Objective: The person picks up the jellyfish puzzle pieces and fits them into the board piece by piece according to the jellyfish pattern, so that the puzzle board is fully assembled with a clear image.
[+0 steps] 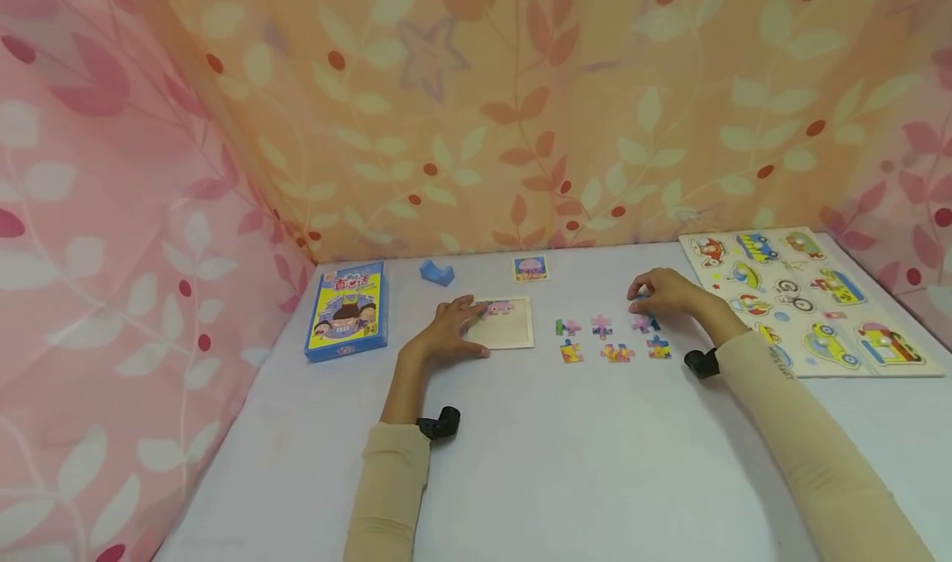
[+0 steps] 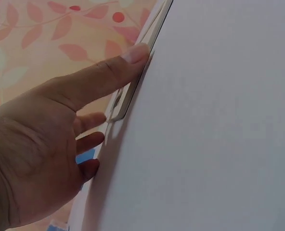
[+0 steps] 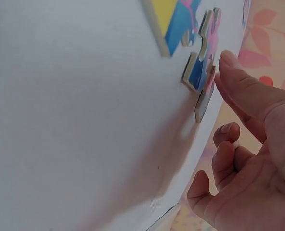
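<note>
My left hand (image 1: 449, 331) spreads over the left side of a shallow puzzle tray (image 1: 509, 335), its thumb straight along the near edge. Its index finger reaches over pink puzzle pieces (image 1: 502, 307) in the tray's upper left. Over on the right, my right hand (image 1: 665, 295) is at the back of the loose jigsaw pieces (image 1: 602, 326), with loosely bent fingers. A dark-blue-edged puzzle piece (image 3: 206, 98) lies right by its thumb and index finger. The index fingertip is hidden behind the thumb (image 3: 229, 60), and no clear pinch shows.
Left of the tray stands a blue and yellow box (image 1: 346, 312). Behind are a blue block (image 1: 436, 273) and a small picture card (image 1: 530, 268). A large picture board (image 1: 806, 306) lies at the right. A patterned curtain (image 1: 476, 116) closes off the white table's (image 1: 558, 463) far side.
</note>
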Tool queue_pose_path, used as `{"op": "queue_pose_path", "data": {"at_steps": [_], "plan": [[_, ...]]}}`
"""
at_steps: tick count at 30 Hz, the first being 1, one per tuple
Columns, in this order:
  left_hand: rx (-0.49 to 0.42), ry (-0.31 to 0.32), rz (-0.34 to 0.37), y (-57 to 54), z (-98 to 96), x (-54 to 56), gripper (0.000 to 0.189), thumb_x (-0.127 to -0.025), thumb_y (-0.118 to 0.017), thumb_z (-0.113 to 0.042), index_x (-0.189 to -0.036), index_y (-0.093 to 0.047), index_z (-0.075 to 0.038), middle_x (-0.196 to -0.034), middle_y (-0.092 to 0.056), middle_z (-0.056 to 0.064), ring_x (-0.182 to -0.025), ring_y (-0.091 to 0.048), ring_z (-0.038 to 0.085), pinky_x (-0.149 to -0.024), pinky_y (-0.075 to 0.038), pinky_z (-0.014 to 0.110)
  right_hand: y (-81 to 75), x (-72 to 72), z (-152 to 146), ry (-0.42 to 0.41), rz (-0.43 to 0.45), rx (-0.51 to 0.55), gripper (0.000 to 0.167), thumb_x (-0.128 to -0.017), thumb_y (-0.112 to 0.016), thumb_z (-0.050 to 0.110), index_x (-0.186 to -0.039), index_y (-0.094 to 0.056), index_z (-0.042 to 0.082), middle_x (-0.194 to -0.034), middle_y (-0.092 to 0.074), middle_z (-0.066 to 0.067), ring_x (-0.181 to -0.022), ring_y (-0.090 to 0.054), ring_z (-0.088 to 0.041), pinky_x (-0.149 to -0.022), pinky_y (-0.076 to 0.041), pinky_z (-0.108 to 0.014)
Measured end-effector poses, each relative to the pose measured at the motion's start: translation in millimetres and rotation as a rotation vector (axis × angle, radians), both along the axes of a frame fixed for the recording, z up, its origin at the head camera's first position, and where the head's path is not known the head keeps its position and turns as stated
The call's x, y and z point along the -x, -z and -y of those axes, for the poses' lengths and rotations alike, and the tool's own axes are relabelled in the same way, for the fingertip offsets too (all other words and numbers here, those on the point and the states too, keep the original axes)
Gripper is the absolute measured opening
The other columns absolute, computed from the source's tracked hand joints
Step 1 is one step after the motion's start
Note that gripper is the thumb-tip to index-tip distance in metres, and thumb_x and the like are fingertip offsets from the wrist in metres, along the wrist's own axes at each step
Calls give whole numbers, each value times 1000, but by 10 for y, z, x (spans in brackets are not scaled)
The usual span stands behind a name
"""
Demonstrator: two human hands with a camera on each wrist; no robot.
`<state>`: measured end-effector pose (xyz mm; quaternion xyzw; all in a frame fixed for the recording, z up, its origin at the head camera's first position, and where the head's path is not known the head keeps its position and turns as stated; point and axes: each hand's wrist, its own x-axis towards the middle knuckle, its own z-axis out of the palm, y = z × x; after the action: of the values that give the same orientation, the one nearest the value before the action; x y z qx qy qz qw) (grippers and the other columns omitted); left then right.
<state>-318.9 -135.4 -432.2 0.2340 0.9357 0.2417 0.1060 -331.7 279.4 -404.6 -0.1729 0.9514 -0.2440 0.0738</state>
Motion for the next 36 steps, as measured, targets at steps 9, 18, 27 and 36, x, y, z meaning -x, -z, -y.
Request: {"op": "queue_pose_path", "data": {"at_steps": [9,18,27,36], "plan": [[90,-2,-22,16,-102,60,84,-70,-71,-55,-141,-32,-36,-153,-15,8,-135,-17,29,-105,-27,55,-37,22,-225,-10,-30,15,44,-72,-74,41,-98,-68,7,-83,-57,-12,-77,-44,-26,-67,-32,-33],[99,-13,-8,4,-116,68,83,-71,-70,-55,-141,-31,-38,-153,-16,7,-136,-16,30,-104,-28,57,-49,9,-263,7,20,-83,31,-76,-73,21,-98,-63,2,-72,-49,-5,-70,-44,-20,-63,-33,-29],[104,-7,-16,11,-93,63,82,-71,-70,-55,-141,-32,-37,-153,-17,8,-136,-17,31,-105,-27,57,-23,45,-216,-1,19,-71,26,-77,-71,20,-96,-64,3,-73,-50,-5,-75,-44,-20,-68,-32,-31],[94,-5,-20,31,-95,54,82,-71,-70,-54,-141,-32,-35,-153,-17,9,-136,-17,31,-105,-27,56,25,127,150,-33,-72,61,28,-75,-73,20,-94,-65,1,-70,-42,-3,-69,-37,-17,-63,-29,-29]]}}
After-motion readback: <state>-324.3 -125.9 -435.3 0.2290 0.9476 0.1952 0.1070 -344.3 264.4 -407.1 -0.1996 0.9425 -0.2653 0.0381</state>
